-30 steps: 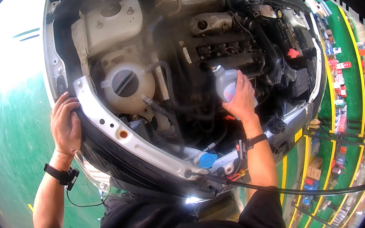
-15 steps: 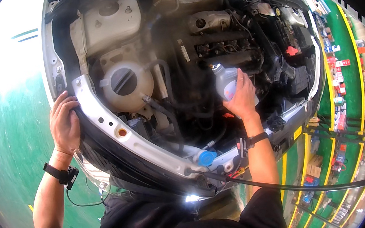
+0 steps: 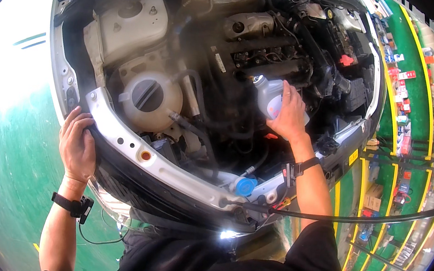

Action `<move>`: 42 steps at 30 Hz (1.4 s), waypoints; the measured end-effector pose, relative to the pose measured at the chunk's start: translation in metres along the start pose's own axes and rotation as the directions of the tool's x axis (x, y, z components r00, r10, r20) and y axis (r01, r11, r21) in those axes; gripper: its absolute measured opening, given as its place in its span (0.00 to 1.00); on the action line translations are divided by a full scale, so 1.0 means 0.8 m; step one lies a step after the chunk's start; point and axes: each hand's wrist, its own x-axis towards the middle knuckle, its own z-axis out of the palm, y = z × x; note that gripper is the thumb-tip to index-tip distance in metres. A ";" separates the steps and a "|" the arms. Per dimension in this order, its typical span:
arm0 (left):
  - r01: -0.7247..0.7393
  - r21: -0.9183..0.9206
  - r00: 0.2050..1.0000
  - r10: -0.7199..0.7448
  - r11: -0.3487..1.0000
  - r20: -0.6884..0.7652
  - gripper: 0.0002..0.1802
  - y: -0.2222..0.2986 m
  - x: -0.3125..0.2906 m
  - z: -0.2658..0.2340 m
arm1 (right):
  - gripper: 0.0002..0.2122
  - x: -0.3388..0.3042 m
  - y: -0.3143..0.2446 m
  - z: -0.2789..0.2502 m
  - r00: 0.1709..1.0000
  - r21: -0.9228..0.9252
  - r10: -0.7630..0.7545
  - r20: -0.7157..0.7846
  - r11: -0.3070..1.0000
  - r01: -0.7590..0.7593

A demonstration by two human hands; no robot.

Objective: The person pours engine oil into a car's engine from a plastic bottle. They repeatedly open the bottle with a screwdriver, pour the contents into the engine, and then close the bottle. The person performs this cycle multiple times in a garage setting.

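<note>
At frame left, the left hand (image 3: 78, 141) lies unclenched on the car's black edge (image 3: 118, 169), a useful brace. Right of centre, a tilted grey bottle (image 3: 268, 95) is clasped by the right hand (image 3: 290, 115); firm hold and slow, even tilting should serve best.

Right hand (image 3: 288, 117) hid part of the bottle (image 3: 267, 94)

Fingers and palm masked the bottle's lower right side, and its markings were too small to make out. Whether its mouth touched the engine (image 3: 264, 59) beneath could not be told. The left hand (image 3: 79, 143) showed its back; its palm lay out of sight against the black front trim (image 3: 122, 180). The left forearm (image 3: 59, 238) and black shirt (image 3: 154, 265) were cut off by the lower edge. A hazy smear blurred the middle of the engine bay. Glare washed out part of the floor (image 3: 12, 129). Many shelf goods (image 3: 402, 87) were too tiny to identify, and the black rod (image 3: 371, 221) vanished at the dark rim.
</note>
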 end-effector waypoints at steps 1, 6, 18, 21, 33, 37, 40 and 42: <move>-0.002 -0.004 1.000 0.002 1.000 0.000 0.14 0.000 0.000 0.000 | 0.60 0.000 0.000 -0.001 1.000 -0.005 -0.002 0.001 1.000 0.002; -0.008 -0.004 1.000 0.008 1.000 -0.001 0.14 -0.001 0.000 0.001 | 0.58 0.000 0.001 -0.004 1.000 -0.005 -0.001 0.005 1.000 0.001; -0.004 -0.010 1.000 0.004 1.000 -0.002 0.14 0.001 0.001 0.000 | 0.60 -0.004 0.003 -0.010 1.000 -0.015 -0.001 -0.001 1.000 0.001; -0.003 -0.009 1.000 0.003 1.000 -0.004 0.14 0.000 0.000 0.000 | 0.60 -0.003 -0.001 -0.015 1.000 -0.016 0.002 0.012 1.000 -0.002; -0.010 -0.021 1.000 0.010 1.000 -0.003 0.13 -0.001 0.003 0.001 | 0.57 -0.005 -0.001 -0.023 1.000 -0.045 0.017 0.023 0.999 -0.016; -0.009 -0.017 1.000 0.009 1.000 -0.012 0.13 -0.002 0.000 0.001 | 0.57 -0.004 -0.003 -0.023 0.999 -0.054 0.022 0.023 0.998 -0.021; -0.008 -0.008 1.000 0.008 1.000 -0.019 0.13 -0.001 -0.001 0.002 | 0.57 -0.003 -0.004 -0.023 0.999 -0.054 0.025 0.027 0.998 -0.024; -0.007 -0.005 1.000 0.007 1.000 -0.017 0.13 -0.002 -0.001 0.002 | 0.57 -0.003 -0.005 -0.023 0.999 -0.054 0.031 0.035 0.998 -0.029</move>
